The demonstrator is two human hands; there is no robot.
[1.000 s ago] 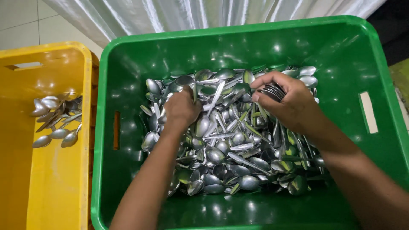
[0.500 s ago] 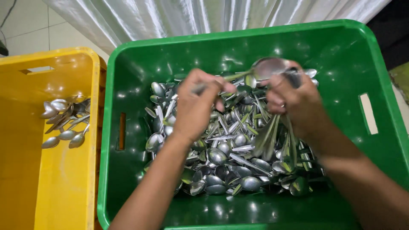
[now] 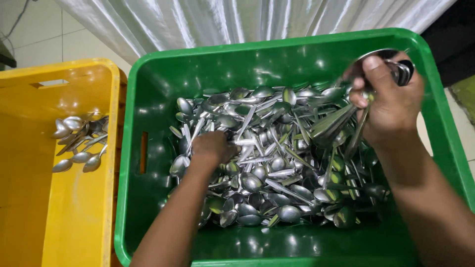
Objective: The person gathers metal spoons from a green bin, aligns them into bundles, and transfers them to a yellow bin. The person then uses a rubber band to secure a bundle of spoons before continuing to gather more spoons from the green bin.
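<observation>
My right hand (image 3: 391, 101) is clamped around a bundle of spoons (image 3: 346, 118) near the green crate's (image 3: 148, 99) far right corner. My left hand (image 3: 213, 147) pinches into the spoon pile (image 3: 267, 183) covering the crate's bottom. A yellow crate (image 3: 29, 198) beside holds a few spoons (image 3: 79, 143).
</observation>
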